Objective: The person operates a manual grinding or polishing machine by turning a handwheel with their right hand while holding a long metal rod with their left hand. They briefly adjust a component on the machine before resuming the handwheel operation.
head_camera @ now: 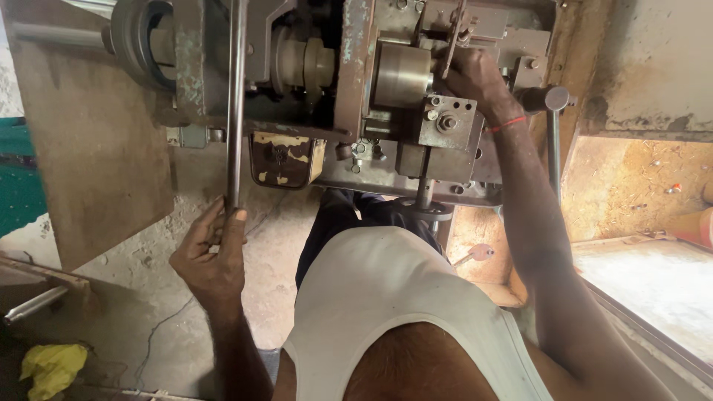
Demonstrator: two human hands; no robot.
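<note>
Gritty workshop floor [148,297], old lathe-type machine [356,89] ahead. Our left hand [212,256] is wrapped around the lower end of a long steel rod [236,104]; axis runs straight up into the machine. Looks stiff, heavy, slick, so we'd hold low. Right hand [471,74] is closed around a lever [453,37] beside the chuck [401,74].

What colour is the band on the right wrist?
Red; the band shows in the head view, just below the right hand.
</note>
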